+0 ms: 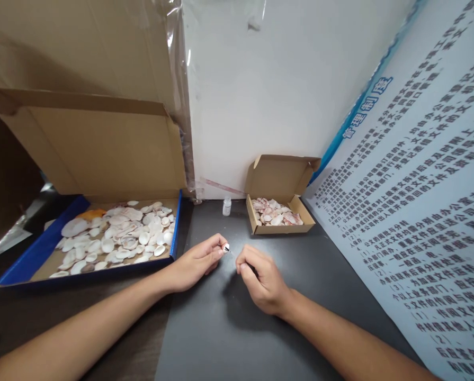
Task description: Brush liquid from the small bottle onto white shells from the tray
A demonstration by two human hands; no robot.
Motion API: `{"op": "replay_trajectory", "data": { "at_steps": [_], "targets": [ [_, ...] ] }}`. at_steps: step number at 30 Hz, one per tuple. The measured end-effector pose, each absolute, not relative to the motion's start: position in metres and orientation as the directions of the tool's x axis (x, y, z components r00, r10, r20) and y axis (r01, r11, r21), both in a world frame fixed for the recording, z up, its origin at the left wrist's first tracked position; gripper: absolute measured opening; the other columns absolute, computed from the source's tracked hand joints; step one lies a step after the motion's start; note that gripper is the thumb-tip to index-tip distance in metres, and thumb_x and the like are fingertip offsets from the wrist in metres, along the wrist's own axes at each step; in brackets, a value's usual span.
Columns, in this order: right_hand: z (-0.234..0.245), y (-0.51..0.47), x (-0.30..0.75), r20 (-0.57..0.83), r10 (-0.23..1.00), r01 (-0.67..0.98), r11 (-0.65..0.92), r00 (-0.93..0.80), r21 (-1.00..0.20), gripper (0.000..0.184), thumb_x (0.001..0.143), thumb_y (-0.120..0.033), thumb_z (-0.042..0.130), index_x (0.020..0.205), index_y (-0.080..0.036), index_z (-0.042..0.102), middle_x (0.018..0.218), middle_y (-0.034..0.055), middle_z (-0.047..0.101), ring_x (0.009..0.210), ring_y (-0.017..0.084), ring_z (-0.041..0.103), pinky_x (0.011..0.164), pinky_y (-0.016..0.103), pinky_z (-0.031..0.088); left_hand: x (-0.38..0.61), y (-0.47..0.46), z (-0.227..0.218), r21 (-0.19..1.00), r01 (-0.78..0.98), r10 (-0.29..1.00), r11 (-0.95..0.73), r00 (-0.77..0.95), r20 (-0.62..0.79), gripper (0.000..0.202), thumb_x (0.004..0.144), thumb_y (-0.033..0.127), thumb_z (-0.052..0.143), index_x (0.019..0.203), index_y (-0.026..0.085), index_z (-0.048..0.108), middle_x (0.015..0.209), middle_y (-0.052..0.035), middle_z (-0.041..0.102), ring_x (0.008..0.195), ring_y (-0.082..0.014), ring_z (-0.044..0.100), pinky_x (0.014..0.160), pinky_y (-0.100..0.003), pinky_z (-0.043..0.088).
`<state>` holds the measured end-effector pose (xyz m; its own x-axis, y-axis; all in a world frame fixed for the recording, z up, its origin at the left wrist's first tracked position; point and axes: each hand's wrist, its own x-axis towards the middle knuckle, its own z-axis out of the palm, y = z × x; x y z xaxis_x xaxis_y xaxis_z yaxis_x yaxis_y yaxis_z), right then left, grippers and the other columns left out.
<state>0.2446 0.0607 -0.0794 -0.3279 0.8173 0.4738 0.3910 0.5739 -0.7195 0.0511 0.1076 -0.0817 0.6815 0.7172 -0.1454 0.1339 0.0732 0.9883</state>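
Just above the table, my left hand [199,262] pinches a small white shell [226,248] with a dark mark on it between thumb and fingers. Facing it from the right, my right hand [262,278] has its fingers curled closed. A faint thin pale line shows between its fingertips and the shell, too small to make out. Beyond both hands a small clear bottle [226,206] with a white label stands upright, touched by neither hand.
On the left, an open blue-sided cardboard box [176,225] holds many white shells [121,233]. A smaller open brown box [282,229] of pinkish shells [276,212] sits at the back right. A white wall [237,106] rises behind, and a printed poster [403,185] bounds the right side.
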Motion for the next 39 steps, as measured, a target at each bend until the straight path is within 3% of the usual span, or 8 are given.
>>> {"op": "replay_trajectory", "data": {
  "at_steps": [5,10,14,19,23,28,32,39],
  "targets": [
    [-0.079,0.062,0.247,0.445,0.860,0.458,0.510,-0.250,-0.728,0.021,0.091,-0.017,0.039,0.071,-0.019,0.044,0.068,-0.0005,0.048,0.064,0.013,0.047,0.061,0.025,0.035,0.052,0.106,-0.077,0.987,0.151,0.713,0.061,0.686,-0.149,0.036,0.090,0.054,0.043,0.094,0.018,0.044,0.066,0.0063,0.033,0.059,-0.0073,0.028,0.055,-0.022,0.022],
    [-0.079,0.061,0.246,0.457,0.817,0.400,0.572,-0.351,-0.716,0.019,0.089,-0.015,0.040,0.071,-0.019,0.044,0.069,-0.0005,0.049,0.063,0.012,0.046,0.062,0.024,0.035,0.052,0.107,-0.078,0.989,0.136,0.707,0.065,0.692,-0.141,0.037,0.089,0.054,0.044,0.095,0.018,0.044,0.066,0.0064,0.033,0.059,-0.0071,0.029,0.054,-0.021,0.022],
    [-0.079,0.060,0.247,0.431,0.858,0.473,0.513,-0.279,-0.716,0.019,0.090,-0.016,0.040,0.071,-0.019,0.043,0.069,-0.0005,0.048,0.064,0.012,0.046,0.062,0.024,0.034,0.052,0.108,-0.081,0.987,0.150,0.712,0.062,0.686,-0.149,0.036,0.089,0.053,0.044,0.094,0.018,0.045,0.064,0.0069,0.032,0.058,-0.0069,0.028,0.054,-0.021,0.022],
    [-0.080,0.060,0.247,0.441,0.824,0.437,0.564,-0.357,-0.700,0.017,0.089,-0.015,0.040,0.072,-0.019,0.043,0.069,-0.0009,0.048,0.063,0.012,0.045,0.062,0.024,0.034,0.053,0.109,-0.081,0.987,0.151,0.722,0.062,0.675,-0.149,0.035,0.089,0.053,0.045,0.095,0.018,0.044,0.064,0.0071,0.034,0.057,-0.0067,0.030,0.053,-0.021,0.024],
    [-0.080,0.061,0.248,0.413,0.856,0.484,0.517,-0.311,-0.706,0.018,0.090,-0.015,0.040,0.073,-0.019,0.043,0.070,-0.0006,0.049,0.064,0.012,0.046,0.062,0.024,0.033,0.053,0.108,-0.079,0.984,0.164,0.734,0.068,0.660,-0.161,0.033,0.089,0.051,0.045,0.093,0.018,0.045,0.063,0.0073,0.033,0.056,-0.0067,0.030,0.053,-0.021,0.024],
    [-0.081,0.057,0.247,0.434,0.800,0.430,0.592,-0.415,-0.682,0.016,0.088,-0.014,0.040,0.073,-0.019,0.042,0.069,-0.0014,0.047,0.062,0.012,0.043,0.061,0.024,0.033,0.053,0.107,-0.079,0.985,0.157,0.740,0.069,0.655,-0.156,0.028,0.088,0.046,0.047,0.091,0.018,0.045,0.064,0.0070,0.035,0.057,-0.0063,0.032,0.054,-0.021,0.025],
    [-0.084,0.056,0.244,0.394,0.846,0.496,0.531,-0.360,-0.687,0.017,0.090,-0.015,0.040,0.074,-0.019,0.041,0.071,-0.0005,0.048,0.065,0.013,0.045,0.063,0.025,0.033,0.052,0.107,-0.080,0.986,0.155,0.746,0.063,0.649,-0.150,0.028,0.088,0.046,0.046,0.090,0.018,0.045,0.063,0.0072,0.034,0.056,-0.0063,0.031,0.054,-0.021,0.025],
    [-0.084,0.051,0.241,0.456,0.786,0.396,0.609,-0.417,-0.687,0.014,0.090,-0.017,0.039,0.077,-0.020,0.044,0.073,-0.0002,0.046,0.066,0.013,0.044,0.063,0.026,0.033,0.052,0.107,-0.083,0.987,0.139,0.753,0.076,0.642,-0.148,0.021,0.088,0.039,0.047,0.091,0.019,0.044,0.063,0.0074,0.035,0.056,-0.0056,0.031,0.053,-0.021,0.025]
  ]
}}
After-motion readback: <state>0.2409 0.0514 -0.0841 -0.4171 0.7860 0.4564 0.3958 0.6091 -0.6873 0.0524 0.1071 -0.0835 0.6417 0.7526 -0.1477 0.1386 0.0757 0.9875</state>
